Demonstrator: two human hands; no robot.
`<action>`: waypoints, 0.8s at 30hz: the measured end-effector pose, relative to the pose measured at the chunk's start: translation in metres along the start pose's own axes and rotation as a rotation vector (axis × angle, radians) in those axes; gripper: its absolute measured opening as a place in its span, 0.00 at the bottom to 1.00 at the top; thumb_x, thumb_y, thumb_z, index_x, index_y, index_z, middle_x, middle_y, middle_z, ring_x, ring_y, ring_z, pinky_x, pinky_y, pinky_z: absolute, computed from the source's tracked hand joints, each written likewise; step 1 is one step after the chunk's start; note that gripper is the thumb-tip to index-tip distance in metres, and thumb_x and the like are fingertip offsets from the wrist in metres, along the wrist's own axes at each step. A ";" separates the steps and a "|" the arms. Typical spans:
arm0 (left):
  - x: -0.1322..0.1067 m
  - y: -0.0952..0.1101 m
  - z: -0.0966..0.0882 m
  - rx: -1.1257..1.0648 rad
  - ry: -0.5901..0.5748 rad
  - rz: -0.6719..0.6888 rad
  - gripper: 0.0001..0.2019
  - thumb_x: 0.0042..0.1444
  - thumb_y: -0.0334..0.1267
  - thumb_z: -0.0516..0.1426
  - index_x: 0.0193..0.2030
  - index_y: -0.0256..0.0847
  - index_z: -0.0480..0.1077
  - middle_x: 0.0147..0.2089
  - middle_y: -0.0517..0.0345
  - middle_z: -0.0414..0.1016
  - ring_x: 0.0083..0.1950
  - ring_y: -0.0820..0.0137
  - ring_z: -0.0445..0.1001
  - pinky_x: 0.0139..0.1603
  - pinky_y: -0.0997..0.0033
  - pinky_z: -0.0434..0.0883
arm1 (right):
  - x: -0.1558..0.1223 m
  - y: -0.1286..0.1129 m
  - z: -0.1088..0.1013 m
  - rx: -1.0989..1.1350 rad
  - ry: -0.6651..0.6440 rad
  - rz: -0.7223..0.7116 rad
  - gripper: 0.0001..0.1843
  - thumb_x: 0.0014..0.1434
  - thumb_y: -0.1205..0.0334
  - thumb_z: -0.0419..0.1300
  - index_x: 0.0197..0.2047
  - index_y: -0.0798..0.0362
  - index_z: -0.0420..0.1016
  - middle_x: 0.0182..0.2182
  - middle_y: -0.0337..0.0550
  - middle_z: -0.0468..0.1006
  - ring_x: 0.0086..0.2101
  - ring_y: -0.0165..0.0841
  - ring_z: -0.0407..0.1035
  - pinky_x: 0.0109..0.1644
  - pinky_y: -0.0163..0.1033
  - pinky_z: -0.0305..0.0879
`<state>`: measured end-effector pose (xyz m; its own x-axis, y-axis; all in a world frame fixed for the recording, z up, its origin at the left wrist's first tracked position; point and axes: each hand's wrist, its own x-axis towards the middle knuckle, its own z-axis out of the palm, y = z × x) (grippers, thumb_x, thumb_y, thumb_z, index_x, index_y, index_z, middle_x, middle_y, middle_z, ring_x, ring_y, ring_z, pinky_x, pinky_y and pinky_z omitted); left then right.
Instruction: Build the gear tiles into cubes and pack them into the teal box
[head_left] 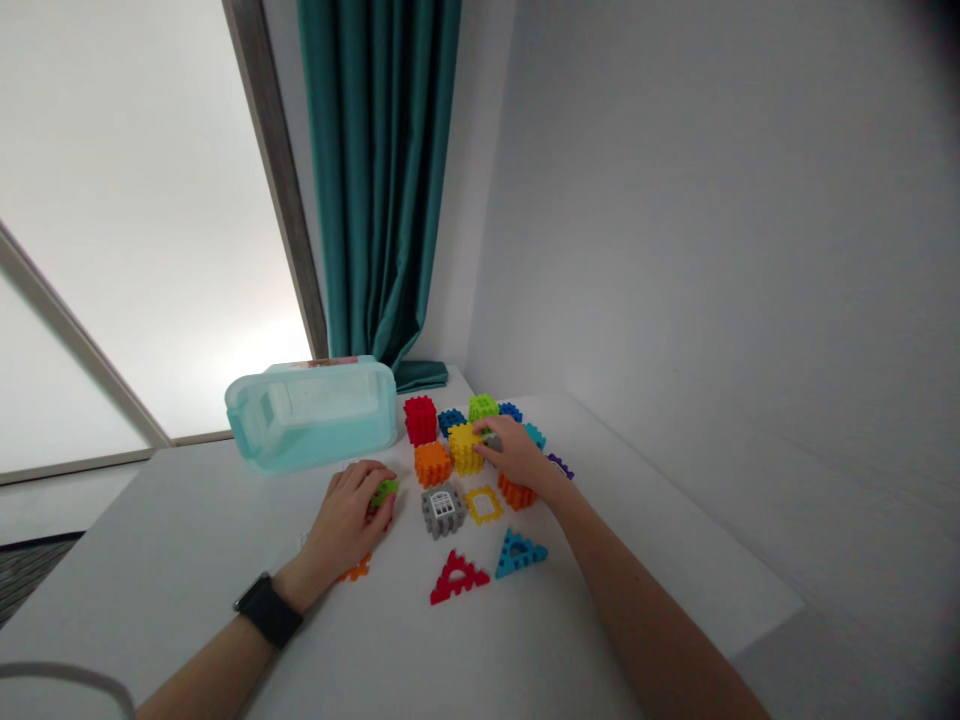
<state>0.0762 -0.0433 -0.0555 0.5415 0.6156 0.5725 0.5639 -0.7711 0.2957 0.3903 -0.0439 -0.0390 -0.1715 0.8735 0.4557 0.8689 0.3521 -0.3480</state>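
My left hand is curled around a green toy building piece, and a bit of red shows beneath it. My right hand has its fingertips on a yellow waffle-block cube, with a small grey piece by them. Under that palm sits an orange block. Nearby stand a red cube, an orange cube, a grey windowed cube and a yellow square frame. A red triangle and a blue triangle lie flat nearer me.
A pale turquoise plastic box lies on the white table at the back left. Lime, blue, teal and purple pieces sit behind my right hand. A white wall rises on the right, with a teal curtain and window behind.
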 end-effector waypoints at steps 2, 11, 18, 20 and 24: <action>0.000 0.000 0.000 -0.006 0.003 0.001 0.10 0.62 0.39 0.53 0.46 0.43 0.72 0.47 0.50 0.75 0.47 0.59 0.74 0.46 0.58 0.70 | 0.000 0.000 0.000 0.008 0.000 0.001 0.11 0.56 0.67 0.64 0.44 0.52 0.75 0.46 0.47 0.79 0.48 0.41 0.70 0.56 0.50 0.65; -0.001 -0.001 0.001 -0.009 0.000 -0.006 0.10 0.62 0.39 0.53 0.46 0.43 0.72 0.47 0.50 0.75 0.47 0.59 0.74 0.47 0.58 0.70 | 0.000 0.004 -0.001 0.022 -0.011 0.007 0.09 0.58 0.64 0.62 0.44 0.51 0.75 0.46 0.46 0.79 0.47 0.40 0.71 0.55 0.50 0.65; -0.001 0.000 0.000 -0.004 -0.015 -0.002 0.10 0.62 0.38 0.53 0.47 0.43 0.72 0.47 0.49 0.75 0.48 0.59 0.74 0.47 0.57 0.70 | 0.000 0.001 0.000 0.034 -0.013 0.018 0.09 0.58 0.65 0.62 0.44 0.52 0.75 0.46 0.47 0.79 0.47 0.40 0.71 0.56 0.51 0.65; -0.001 0.000 0.000 -0.001 -0.017 0.001 0.10 0.62 0.38 0.53 0.46 0.43 0.72 0.47 0.49 0.75 0.48 0.59 0.74 0.46 0.58 0.70 | 0.000 0.001 0.000 0.025 -0.019 0.021 0.09 0.58 0.65 0.62 0.44 0.51 0.75 0.46 0.47 0.79 0.47 0.40 0.71 0.56 0.51 0.64; -0.001 0.000 0.000 0.004 -0.026 -0.001 0.10 0.62 0.38 0.52 0.47 0.43 0.72 0.47 0.49 0.75 0.48 0.59 0.74 0.47 0.57 0.70 | 0.000 0.001 0.000 0.012 -0.031 0.028 0.10 0.57 0.66 0.63 0.44 0.52 0.75 0.46 0.47 0.79 0.47 0.41 0.71 0.55 0.50 0.64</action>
<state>0.0755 -0.0439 -0.0559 0.5571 0.6204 0.5521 0.5668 -0.7699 0.2932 0.3915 -0.0437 -0.0393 -0.1613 0.8930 0.4201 0.8680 0.3310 -0.3702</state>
